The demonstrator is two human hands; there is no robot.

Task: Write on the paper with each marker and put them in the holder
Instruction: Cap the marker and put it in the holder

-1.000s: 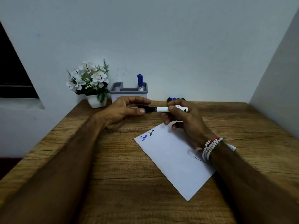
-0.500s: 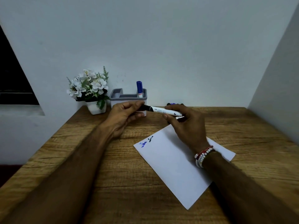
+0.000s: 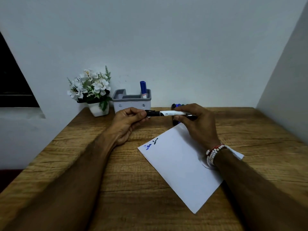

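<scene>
A white-barrelled marker with a black cap [image 3: 168, 113] is held level above the table, between both hands. My left hand [image 3: 128, 124] pinches the black cap end. My right hand [image 3: 196, 124] grips the white barrel from the other side. Below lies a white sheet of paper [image 3: 181, 165] with a blue scribble and a black scribble near its far left corner. A grey holder [image 3: 131, 102] stands against the back wall with one blue-capped marker [image 3: 143, 89] upright in it. Several more markers [image 3: 177, 105] lie behind my right hand, mostly hidden.
A white pot of white artificial flowers [image 3: 93, 92] stands left of the holder. The wooden table [image 3: 83, 164] meets walls at the back and on the right. Its left edge drops off beside a dark window opening.
The marker went from tilted half a second ago back to level, both hands still on it. The camera tipped down a little and the view shifted.
</scene>
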